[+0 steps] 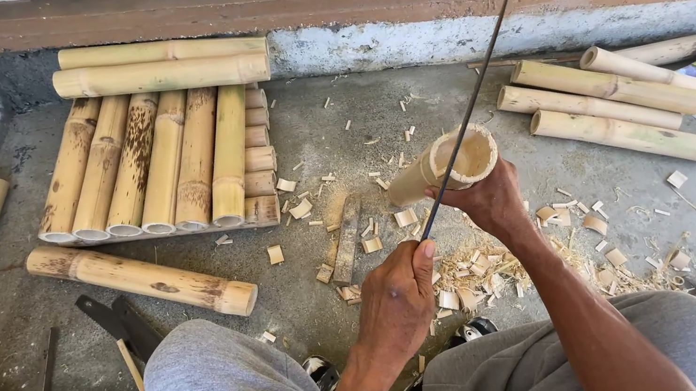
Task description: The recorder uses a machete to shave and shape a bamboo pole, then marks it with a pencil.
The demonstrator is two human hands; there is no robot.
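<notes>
Clearly, both hands are working close together above the concrete floor [335,121], between the person's grey-clad knees. The left hand [397,299] is closed into a fist around the handle of a long thin blade [467,112], with the thumb on top; the blade rises diagonally up and to the right, away from the body. The right hand [487,199] comes from the right side, its forearm crossing the knee, and its fingers are wrapped tightly under a short bamboo section [447,164], holding it up off the floor. This piece is pale yellow, hollow, with its open round end turned toward the camera, and the blade crosses over its rim. Below the hands lie many light shavings [476,273]. Further left, a stack of bamboo poles [160,157] rests on the floor.
</notes>
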